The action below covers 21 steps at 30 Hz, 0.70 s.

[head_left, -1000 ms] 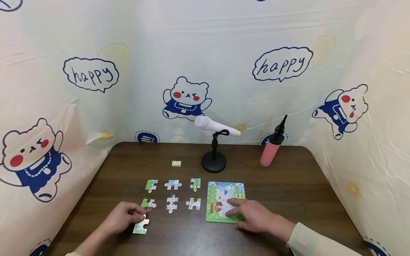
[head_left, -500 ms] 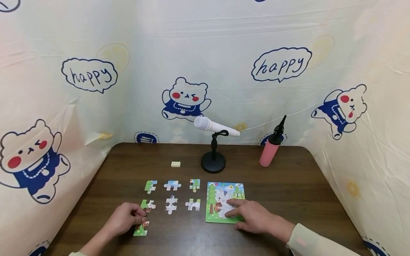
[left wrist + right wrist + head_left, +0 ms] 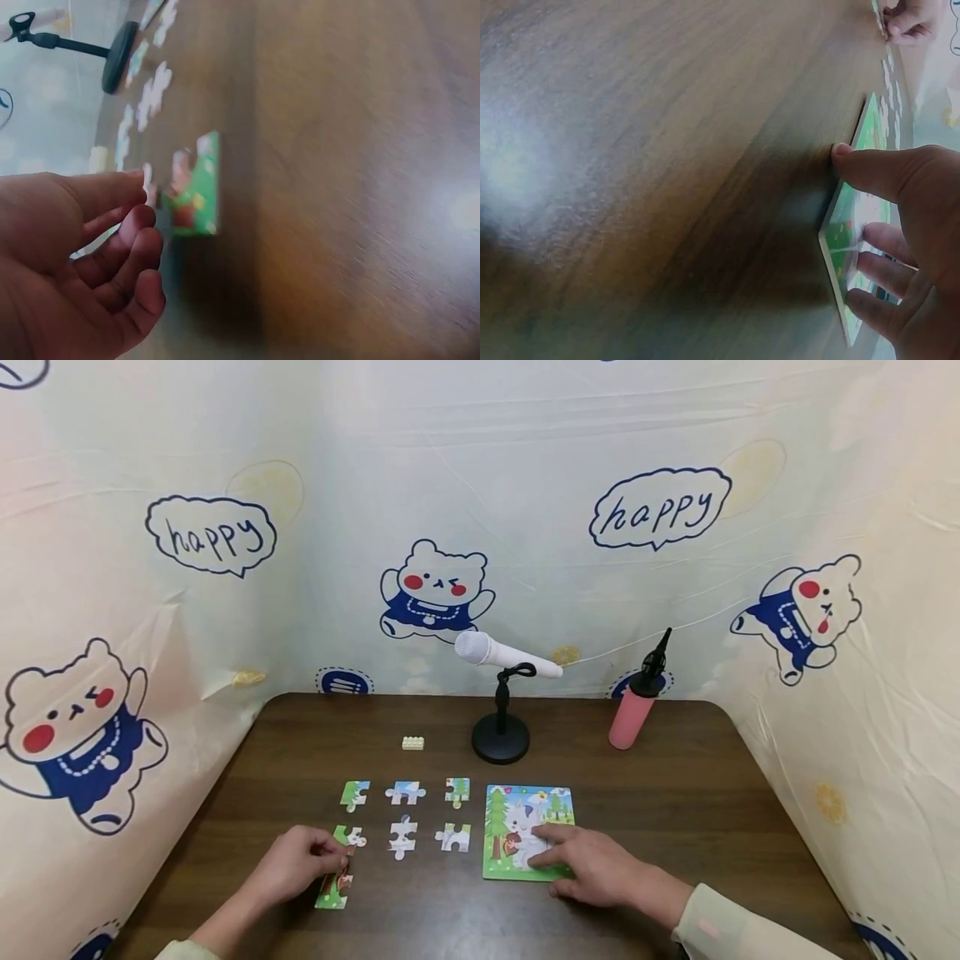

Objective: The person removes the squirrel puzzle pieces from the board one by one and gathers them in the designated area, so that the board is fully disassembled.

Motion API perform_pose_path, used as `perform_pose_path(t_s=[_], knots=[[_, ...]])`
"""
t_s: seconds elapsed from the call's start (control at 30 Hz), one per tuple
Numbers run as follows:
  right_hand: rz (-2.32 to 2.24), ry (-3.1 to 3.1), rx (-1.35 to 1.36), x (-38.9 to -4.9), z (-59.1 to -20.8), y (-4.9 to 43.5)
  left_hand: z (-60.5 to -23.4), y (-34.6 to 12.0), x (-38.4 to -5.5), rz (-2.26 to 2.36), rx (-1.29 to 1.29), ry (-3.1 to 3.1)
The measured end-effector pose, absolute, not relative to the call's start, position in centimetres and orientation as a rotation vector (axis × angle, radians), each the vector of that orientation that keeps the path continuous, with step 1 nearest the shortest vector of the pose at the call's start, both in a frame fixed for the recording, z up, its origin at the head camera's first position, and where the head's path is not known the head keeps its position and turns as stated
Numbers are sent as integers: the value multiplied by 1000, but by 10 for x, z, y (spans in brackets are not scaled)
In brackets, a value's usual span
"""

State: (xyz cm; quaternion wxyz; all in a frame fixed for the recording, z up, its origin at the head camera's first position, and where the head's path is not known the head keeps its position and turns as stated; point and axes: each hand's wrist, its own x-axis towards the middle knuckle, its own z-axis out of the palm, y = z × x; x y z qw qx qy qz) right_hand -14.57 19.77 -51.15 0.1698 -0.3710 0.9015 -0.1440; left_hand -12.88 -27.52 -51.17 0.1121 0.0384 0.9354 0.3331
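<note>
At the lower left of the group of pieces, my left hand (image 3: 300, 862) has its thumb and index finger pinched at the upper end of a green and brown jigsaw piece (image 3: 332, 893). This jigsaw piece (image 3: 196, 196) looks blurred in the left wrist view, with its upper end partly hidden by the fingertips. Just above it on the table lies another jigsaw piece (image 3: 356, 837), partly covered by the fingers. My right hand (image 3: 598, 867) rests with extended fingers on the puzzle picture board (image 3: 495, 827). In the right wrist view, the thumb lies at the board's near edge.
Several jigsaw pieces lie in two rows, among them a white one (image 3: 402, 838). Behind them sit a small cream brick (image 3: 412, 743), a white microphone (image 3: 510, 655) on a black stand (image 3: 500, 742), and a pink hand pump (image 3: 632, 722). A printed cloth surrounds the table.
The left hand has shifted slightly up and right with the lower-left jigsaw piece, whose face has gone from pale with glare to green and brown. The right hand has stayed on the board.
</note>
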Motion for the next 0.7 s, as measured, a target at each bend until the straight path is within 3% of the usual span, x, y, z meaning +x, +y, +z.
perform_pose_path(t_s=[0.2, 0.47, 0.7], knots=[[-445, 2571, -1055, -143, -513, 200, -491, -233, -145, 988, 272, 2790], [-510, 2624, -1014, -139, -516, 209, -477, -143, -170, 1060, 614, 2688], [-547, 2727, -913, -145, -516, 216, -479, -78, -176, 1077, 682, 2521]])
